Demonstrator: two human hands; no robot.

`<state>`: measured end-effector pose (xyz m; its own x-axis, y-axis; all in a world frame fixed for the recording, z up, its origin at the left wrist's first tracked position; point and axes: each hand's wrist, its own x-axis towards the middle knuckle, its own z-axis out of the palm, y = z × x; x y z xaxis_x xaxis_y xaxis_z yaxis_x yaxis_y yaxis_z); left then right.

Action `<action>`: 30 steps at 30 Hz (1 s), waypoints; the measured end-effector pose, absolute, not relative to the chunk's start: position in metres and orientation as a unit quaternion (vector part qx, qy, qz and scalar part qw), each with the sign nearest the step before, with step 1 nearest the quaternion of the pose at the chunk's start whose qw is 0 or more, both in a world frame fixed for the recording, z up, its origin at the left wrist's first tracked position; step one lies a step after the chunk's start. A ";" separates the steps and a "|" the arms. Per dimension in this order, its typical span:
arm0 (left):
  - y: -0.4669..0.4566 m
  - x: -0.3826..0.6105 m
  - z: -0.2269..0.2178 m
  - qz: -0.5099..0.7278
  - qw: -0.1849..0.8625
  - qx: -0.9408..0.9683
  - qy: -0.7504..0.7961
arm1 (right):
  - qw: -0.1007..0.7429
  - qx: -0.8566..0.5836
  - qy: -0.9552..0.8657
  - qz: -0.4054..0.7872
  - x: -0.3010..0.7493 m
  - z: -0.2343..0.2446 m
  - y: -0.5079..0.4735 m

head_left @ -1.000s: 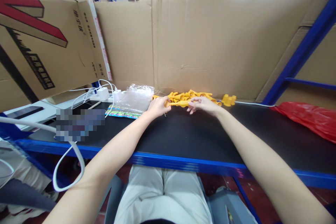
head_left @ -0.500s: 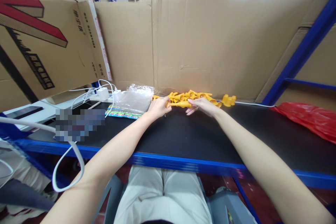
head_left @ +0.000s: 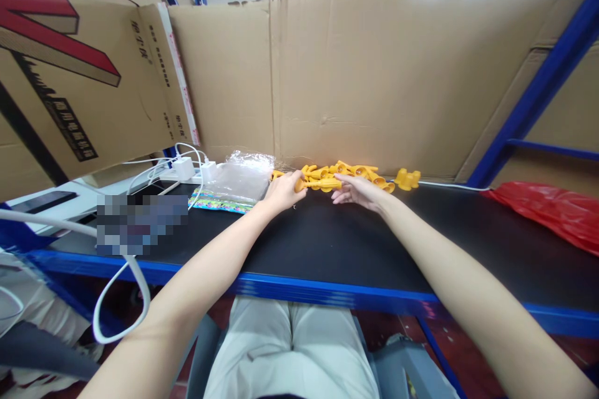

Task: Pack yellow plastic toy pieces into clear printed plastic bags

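A yellow plastic piece (head_left: 326, 184) spans the gap between my two hands, just above the black tabletop. My left hand (head_left: 283, 192) is closed around its left end, with yellow showing at the fingertips. My right hand (head_left: 360, 192) pinches the right end between thumb and forefinger while its other fingers stretch out loosely. Whether the piece is one part or two joined parts, I cannot tell. Right behind the hands lies a pile of yellow plastic pieces (head_left: 360, 171), some with hollow, cup-like ends. My fingers hide part of the pile.
A stubby yellow piece (head_left: 407, 179) stands right of the pile. Clear plastic bags (head_left: 241, 177) lie left, over a colourful packet (head_left: 219, 202). White chargers (head_left: 183, 168) with cables are farther left. A red plastic bag (head_left: 552, 212) lies right. A cardboard wall (head_left: 374, 81) closes the back.
The thin stem seen beside my left fingertips no longer shows; the yellow piece now looks thick up to them. Both hands stay in nearly the same place.
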<state>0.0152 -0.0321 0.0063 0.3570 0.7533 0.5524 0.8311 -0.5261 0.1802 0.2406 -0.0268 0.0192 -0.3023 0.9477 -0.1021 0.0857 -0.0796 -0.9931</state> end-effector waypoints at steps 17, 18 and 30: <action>0.004 -0.009 -0.024 -0.137 0.026 -0.846 -0.515 | 0.684 -0.450 -0.483 0.311 0.258 0.039 -0.005; 0.003 -0.008 -0.023 -0.132 0.028 -0.843 -0.520 | 0.682 -0.448 -0.503 0.284 0.254 0.038 -0.001; -0.004 -0.003 -0.018 -0.095 0.043 -0.850 -0.516 | 0.311 -0.540 -0.754 -0.208 0.209 0.023 0.020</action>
